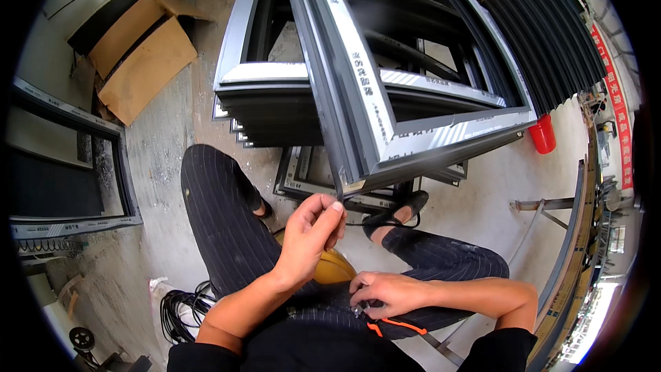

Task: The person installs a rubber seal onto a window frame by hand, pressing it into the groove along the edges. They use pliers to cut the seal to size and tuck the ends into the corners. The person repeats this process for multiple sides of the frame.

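Note:
My left hand [315, 233] is closed in a pinch at the near corner of a dark window frame [368, 89]. Between thumb and forefinger is a thin black strip [338, 189], which hangs at the frame's edge and looks like a rubber seal. That frame, with white printed film on its faces, lies aslant on a stack of similar frames [275, 114]. Over my lap, my right hand [387, 294] has curled fingers around the head of a tool with two orange handles [406, 326]. Its jaws are mostly hidden, so its exact kind is unclear.
An open cardboard box [148, 62] lies far left, above another frame [69, 224]. Coiled black cable [182, 313] sits at lower left. Dark profiles [544, 31] and a red bucket-like container [543, 135] are at right. A yellow rounded object [334, 269] shows between my legs.

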The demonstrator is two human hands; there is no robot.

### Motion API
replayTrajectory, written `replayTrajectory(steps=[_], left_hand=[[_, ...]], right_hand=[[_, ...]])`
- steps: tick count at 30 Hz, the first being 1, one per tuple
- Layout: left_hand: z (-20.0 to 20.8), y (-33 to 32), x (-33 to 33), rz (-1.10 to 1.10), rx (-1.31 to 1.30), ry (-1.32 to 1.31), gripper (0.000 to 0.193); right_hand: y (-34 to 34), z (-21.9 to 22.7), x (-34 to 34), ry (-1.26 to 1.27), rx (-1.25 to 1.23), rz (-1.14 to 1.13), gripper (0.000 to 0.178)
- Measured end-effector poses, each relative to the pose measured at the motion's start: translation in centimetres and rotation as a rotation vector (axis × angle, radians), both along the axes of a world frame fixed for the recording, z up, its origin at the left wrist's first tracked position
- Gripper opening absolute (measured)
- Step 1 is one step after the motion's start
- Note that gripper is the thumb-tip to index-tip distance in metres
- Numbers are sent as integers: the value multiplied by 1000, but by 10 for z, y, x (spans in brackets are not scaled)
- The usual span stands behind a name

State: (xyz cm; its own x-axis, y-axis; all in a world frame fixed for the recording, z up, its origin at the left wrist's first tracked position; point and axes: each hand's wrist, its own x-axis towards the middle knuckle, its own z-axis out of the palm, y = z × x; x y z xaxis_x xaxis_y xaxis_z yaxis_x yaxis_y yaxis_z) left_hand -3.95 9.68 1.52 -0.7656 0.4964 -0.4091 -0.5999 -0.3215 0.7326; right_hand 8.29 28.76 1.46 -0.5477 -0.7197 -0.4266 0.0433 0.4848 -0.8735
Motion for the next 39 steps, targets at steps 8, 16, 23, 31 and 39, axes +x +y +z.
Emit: replayTrajectory(steps=[8, 16, 23, 31, 39], left_hand=[[-1, -1, -2, -1, -6, -1, 19], [2, 3, -3, 7, -2, -5, 19], [1, 3, -2, 17, -8, 10, 19], [2, 6, 1, 43, 14, -22, 19], [6, 12, 7, 121, 1, -51, 19]], right_hand=[[-4, -18, 8, -45, 187, -38, 46], [-9, -14, 9, -9, 364, 147, 39], [-4, -13, 0, -480, -18, -307, 30], [-20, -29, 35, -502, -20, -310, 67], [-35, -6, 23, -310, 342, -86, 57]])
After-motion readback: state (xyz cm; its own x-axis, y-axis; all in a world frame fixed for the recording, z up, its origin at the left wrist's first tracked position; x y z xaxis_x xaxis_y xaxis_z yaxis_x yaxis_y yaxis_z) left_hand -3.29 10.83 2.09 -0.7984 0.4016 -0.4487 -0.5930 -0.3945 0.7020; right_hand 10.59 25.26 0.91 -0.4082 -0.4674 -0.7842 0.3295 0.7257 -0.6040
